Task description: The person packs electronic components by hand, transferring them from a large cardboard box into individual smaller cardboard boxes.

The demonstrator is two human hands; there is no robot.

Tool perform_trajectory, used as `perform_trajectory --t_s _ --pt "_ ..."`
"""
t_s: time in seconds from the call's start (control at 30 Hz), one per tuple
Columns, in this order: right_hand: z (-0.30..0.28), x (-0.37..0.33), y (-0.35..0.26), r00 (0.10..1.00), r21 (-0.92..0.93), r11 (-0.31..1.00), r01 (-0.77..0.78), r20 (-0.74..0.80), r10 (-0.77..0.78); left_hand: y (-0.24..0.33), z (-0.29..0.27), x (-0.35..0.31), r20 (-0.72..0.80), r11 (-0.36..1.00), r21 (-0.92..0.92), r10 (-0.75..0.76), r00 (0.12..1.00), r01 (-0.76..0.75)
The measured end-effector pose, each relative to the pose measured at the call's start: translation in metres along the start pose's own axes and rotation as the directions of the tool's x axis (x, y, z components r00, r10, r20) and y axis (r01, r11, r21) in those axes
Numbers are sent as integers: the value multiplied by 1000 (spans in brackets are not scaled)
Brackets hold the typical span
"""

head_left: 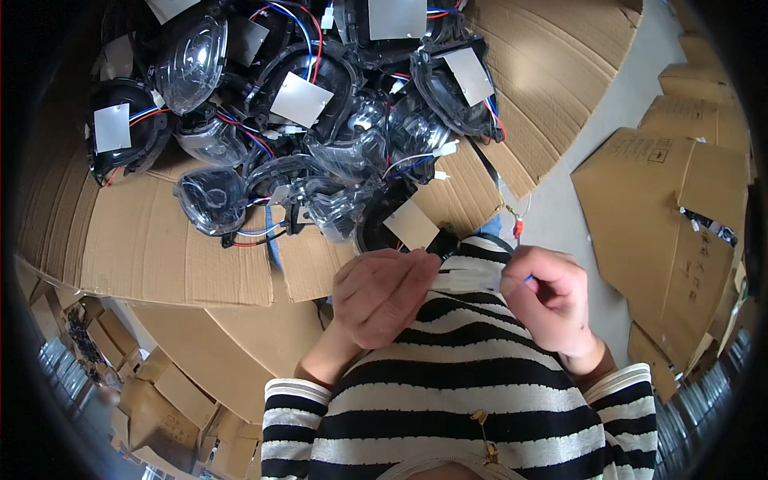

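While the right grip [550,300] pinches a small blue piece [530,278], the left grip [382,298] has its fingers bent together, and whether they hold anything I cannot tell; just beyond the left lies a dark lamp unit [371,230], with heaped lamps [344,144] farther out on cardboard [176,254]

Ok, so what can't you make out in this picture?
All in the head view:
- Pale piece between the hands: blurred, so its kind is unclear.
- What the left fingers hold: hidden behind them.
- Blue bit: mostly hidden by the right fingers.
- Upper-middle card: cut off by the top edge.
- Right-hand box's contents: mostly hidden by its cardboard.
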State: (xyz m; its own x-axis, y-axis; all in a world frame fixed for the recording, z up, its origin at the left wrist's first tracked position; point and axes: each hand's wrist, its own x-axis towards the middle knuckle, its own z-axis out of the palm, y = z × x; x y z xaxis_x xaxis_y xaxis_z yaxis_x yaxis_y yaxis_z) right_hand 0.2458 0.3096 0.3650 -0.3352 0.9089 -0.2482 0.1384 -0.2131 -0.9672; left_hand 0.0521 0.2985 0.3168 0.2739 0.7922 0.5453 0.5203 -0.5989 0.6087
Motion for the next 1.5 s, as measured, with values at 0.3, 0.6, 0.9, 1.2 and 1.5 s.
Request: perform_trajectory --t_s 0.3,0.6,0.9,1.2,1.5 --pt "-9 14 -2 999 -85 996 -29 20 31 -9 4 16 180 892 -314 -281 943 326" --pt "-34 1 -26 939 -53 938 343 -25 -344 -13 -35 36 494 535 -574 -378 783 620" --pt "-19 9 -36 924 -75 929 363 153 -349 -14 -40 21 397 423 -719 -400 826 551" --pt "-9 4 -34 962 46 973 226 145 -230 -10 -33 10 274 493 -721 -444 853 487" --pt "-7 10 -33 956 -307 906 291 135 -261 -8 -35 16 229 738 -468 -430 874 486"
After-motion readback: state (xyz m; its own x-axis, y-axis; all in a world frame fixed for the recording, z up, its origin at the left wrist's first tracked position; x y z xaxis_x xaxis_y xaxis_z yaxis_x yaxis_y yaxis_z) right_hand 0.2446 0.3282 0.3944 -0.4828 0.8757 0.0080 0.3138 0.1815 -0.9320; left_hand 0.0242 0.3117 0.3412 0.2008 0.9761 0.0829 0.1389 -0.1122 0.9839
